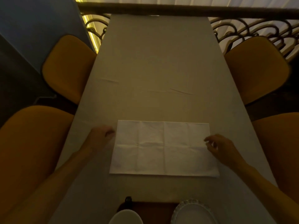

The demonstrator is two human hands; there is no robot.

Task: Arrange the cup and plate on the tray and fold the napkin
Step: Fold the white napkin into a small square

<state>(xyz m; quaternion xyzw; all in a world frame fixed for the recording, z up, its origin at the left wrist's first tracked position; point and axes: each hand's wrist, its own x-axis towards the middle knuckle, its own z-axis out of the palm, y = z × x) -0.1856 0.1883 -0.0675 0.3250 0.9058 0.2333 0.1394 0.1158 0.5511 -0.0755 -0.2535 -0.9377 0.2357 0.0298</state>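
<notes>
A white napkin (163, 148) lies spread flat on the table, creased into several panels. My left hand (101, 137) sits just off its left edge with fingers curled and nothing in them. My right hand (222, 148) hovers over the napkin's right edge, fingers loosely bent and holding nothing. At the bottom edge of the view a dark brown tray (153, 210) carries a white cup (126, 217) on its left and a white scalloped plate (193, 213) on its right, both cut off by the frame.
The long table (158, 70) wears a pale cloth. Mustard-yellow chairs stand on both sides: (68, 65), (257, 68), (29, 151), (281, 151). A dark iron railing (186, 10) runs along the far end.
</notes>
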